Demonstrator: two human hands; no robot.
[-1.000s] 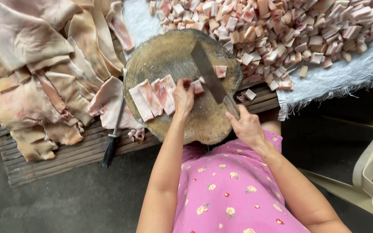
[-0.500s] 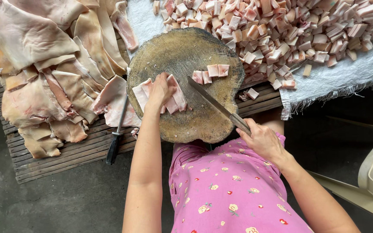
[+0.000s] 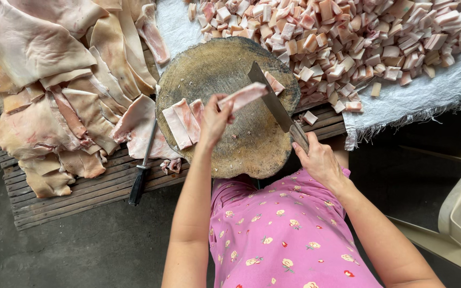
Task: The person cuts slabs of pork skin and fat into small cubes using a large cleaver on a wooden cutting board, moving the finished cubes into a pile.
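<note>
Pink meat strip [image 3: 244,96] pinched in left hand [image 3: 214,120] over round wooden block [image 3: 241,149].
Right hand [image 3: 318,160] grips cleaver [image 3: 273,101], blade toward 11 o'clock; white cloth [image 3: 428,93] at 2 o'clock.

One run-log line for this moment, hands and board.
left hand: lifting meat strip | right hand: gripping cleaver, blade on chopping block | more strips on block | cut pieces on white cloth

Both bare forearms reach forward from a pink, flower-printed lap. The left hand [image 3: 215,118] is raised, wrist bent slightly, fingers and thumb pinched closed around what it holds. The right hand [image 3: 317,160] sits lower and nearer the body, fingers curled tight in a closed grip, back of hand upward.
</note>
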